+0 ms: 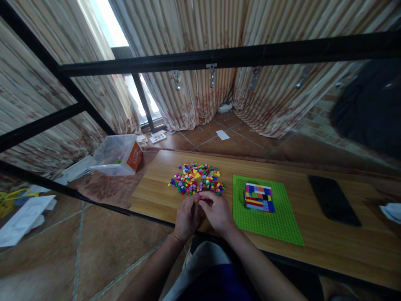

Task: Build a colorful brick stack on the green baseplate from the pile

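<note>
A heap of small coloured bricks [197, 179] lies on the wooden table [313, 242]. Just in front of it my left hand [187, 218] and my right hand [218, 211] meet, fingers curled together around a small piece I cannot make out, with a speck of colour between the fingertips. To the right lies a green baseplate [275, 221] with a block of stacked multicoloured bricks [258, 197] built on it.
A black phone [333, 200] lies on the table's right part, with white paper [391, 211] at the far right edge. On the floor to the left stand a clear plastic box [117, 154] and scattered papers [23, 215]. A black frame bar [219, 56] crosses above.
</note>
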Action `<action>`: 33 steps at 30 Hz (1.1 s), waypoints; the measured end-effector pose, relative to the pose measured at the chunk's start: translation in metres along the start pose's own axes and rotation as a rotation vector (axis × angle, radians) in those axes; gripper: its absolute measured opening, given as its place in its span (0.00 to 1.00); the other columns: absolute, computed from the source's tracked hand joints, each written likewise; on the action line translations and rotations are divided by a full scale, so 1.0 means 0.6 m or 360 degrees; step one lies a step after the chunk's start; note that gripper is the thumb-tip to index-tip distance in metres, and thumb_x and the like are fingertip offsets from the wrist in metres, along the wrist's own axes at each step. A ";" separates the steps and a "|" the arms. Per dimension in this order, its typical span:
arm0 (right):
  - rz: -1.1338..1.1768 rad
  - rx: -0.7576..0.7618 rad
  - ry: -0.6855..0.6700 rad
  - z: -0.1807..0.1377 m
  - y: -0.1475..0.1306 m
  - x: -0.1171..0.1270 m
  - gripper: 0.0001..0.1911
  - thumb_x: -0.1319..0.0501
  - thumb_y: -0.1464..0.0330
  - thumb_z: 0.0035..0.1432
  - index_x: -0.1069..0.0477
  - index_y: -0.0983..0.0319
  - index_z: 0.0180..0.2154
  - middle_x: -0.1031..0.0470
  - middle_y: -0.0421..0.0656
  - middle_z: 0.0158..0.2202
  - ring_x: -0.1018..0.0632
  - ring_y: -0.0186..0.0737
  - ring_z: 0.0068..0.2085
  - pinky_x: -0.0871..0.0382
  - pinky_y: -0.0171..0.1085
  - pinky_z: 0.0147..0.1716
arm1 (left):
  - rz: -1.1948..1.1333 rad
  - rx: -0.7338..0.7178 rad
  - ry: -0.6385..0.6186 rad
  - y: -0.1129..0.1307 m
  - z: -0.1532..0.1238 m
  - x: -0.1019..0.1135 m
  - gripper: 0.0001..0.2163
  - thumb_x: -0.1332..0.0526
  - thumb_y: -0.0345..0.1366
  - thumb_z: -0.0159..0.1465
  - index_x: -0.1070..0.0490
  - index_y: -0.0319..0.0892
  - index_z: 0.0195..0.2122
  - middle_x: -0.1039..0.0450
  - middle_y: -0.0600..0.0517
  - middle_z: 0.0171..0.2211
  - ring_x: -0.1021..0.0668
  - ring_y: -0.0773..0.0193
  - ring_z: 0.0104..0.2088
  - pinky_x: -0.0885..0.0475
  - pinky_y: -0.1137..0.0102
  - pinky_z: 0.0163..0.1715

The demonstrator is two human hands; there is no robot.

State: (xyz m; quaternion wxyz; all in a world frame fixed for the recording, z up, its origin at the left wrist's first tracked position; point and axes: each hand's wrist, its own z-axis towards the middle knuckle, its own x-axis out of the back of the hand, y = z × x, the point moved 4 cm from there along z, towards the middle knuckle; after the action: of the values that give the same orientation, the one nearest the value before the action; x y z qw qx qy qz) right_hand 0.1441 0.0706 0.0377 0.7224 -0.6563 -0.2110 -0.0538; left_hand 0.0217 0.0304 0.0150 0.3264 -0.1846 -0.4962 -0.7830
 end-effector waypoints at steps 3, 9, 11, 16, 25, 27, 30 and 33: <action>-0.0266 0.0074 0.0001 -0.001 -0.007 0.002 0.11 0.42 0.71 0.59 0.23 0.58 0.42 0.20 0.43 0.40 0.22 0.39 0.41 0.31 0.38 0.45 | -0.0030 0.0026 0.0011 0.002 0.000 0.002 0.11 0.48 0.34 0.69 0.34 0.42 0.51 0.25 0.45 0.45 0.22 0.60 0.46 0.25 0.64 0.46; -0.0521 0.0158 -0.0108 0.000 -0.013 -0.002 0.11 0.44 0.71 0.63 0.23 0.59 0.39 0.21 0.43 0.39 0.24 0.38 0.43 0.34 0.35 0.44 | -0.0084 0.0006 0.0042 -0.001 -0.002 0.003 0.11 0.48 0.34 0.69 0.36 0.42 0.51 0.26 0.44 0.47 0.22 0.60 0.47 0.25 0.65 0.47; -0.0587 0.0151 -0.0116 0.000 -0.012 -0.004 0.11 0.45 0.71 0.63 0.23 0.59 0.38 0.22 0.43 0.39 0.24 0.38 0.42 0.35 0.34 0.44 | -0.0087 0.0036 0.0048 -0.004 -0.003 0.002 0.11 0.48 0.34 0.69 0.35 0.42 0.51 0.26 0.45 0.45 0.22 0.61 0.46 0.24 0.65 0.46; -0.0772 0.0216 -0.0047 -0.003 -0.007 -0.014 0.11 0.45 0.70 0.64 0.24 0.59 0.37 0.22 0.44 0.38 0.25 0.40 0.43 0.36 0.35 0.45 | -0.0122 0.0074 0.0062 -0.007 -0.001 0.002 0.09 0.48 0.34 0.69 0.33 0.43 0.47 0.25 0.47 0.43 0.21 0.63 0.43 0.24 0.67 0.44; -0.0842 0.0296 0.0141 0.002 0.014 0.003 0.13 0.49 0.69 0.66 0.25 0.60 0.43 0.22 0.45 0.41 0.26 0.42 0.44 0.36 0.39 0.48 | -0.0071 0.0035 0.0066 -0.009 0.004 -0.002 0.09 0.47 0.33 0.68 0.33 0.42 0.48 0.25 0.47 0.44 0.21 0.62 0.46 0.25 0.67 0.46; -0.0789 0.0300 0.0181 0.002 0.015 0.009 0.14 0.49 0.69 0.65 0.26 0.60 0.47 0.23 0.45 0.43 0.26 0.42 0.46 0.37 0.40 0.50 | -0.0066 0.0028 0.0059 -0.007 0.004 -0.003 0.09 0.46 0.34 0.68 0.33 0.42 0.48 0.25 0.46 0.45 0.22 0.62 0.47 0.25 0.66 0.47; -0.0675 0.0336 0.0143 -0.001 0.008 0.009 0.15 0.49 0.70 0.65 0.26 0.59 0.46 0.23 0.44 0.43 0.26 0.41 0.46 0.36 0.39 0.50 | -0.0081 0.0039 0.0031 -0.004 0.004 -0.002 0.10 0.48 0.33 0.69 0.33 0.43 0.50 0.25 0.46 0.47 0.22 0.61 0.47 0.25 0.65 0.48; -0.0564 0.0382 0.0048 -0.006 -0.002 0.001 0.14 0.49 0.70 0.66 0.25 0.59 0.44 0.23 0.44 0.42 0.26 0.40 0.45 0.35 0.38 0.48 | -0.0110 0.0054 0.0015 -0.002 0.004 0.002 0.12 0.50 0.32 0.70 0.34 0.42 0.52 0.25 0.46 0.46 0.22 0.62 0.47 0.26 0.66 0.48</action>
State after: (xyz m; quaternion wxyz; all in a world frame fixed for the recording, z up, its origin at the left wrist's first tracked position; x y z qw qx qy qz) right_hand 0.1448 0.0672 0.0390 0.7777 -0.5173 -0.3172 -0.1642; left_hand 0.0201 0.0322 0.0160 0.3045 -0.1581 -0.5139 -0.7863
